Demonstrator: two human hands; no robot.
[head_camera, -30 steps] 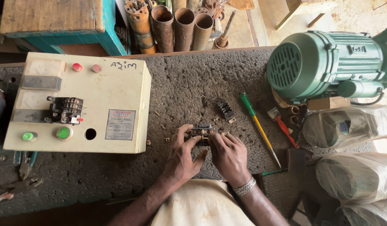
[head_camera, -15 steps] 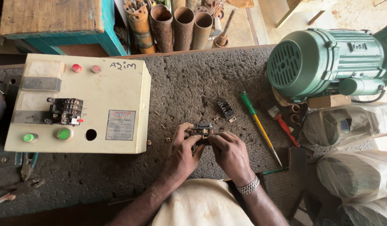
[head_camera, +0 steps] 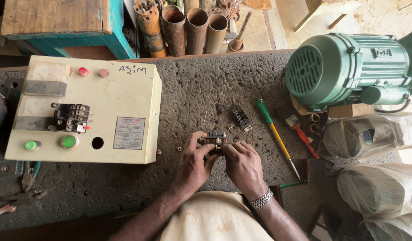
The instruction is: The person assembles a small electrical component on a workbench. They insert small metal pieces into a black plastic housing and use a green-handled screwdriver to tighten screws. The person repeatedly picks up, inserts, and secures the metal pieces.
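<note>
Both hands on small black part, mid-bench, betw. cream panel (head_camera: 87,111) & green motor (head_camera: 348,67).
L hand (head_camera: 194,163) & R hand (head_camera: 242,166) pinch the part (head_camera: 216,139) at its ends, just off the bench (head_camera: 206,89). Risk, I'd judge: tiny bits slip, lost among loose bits. Vs 0.5 s ago: hands, part unmoved.

Fingers (head_camera: 205,143) hide most of the small dark part (head_camera: 217,137); its details unclear.

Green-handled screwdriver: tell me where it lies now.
The green-handled screwdriver lies flat on the bench, right of both hands, between the small black part and the red-handled tool.
</note>
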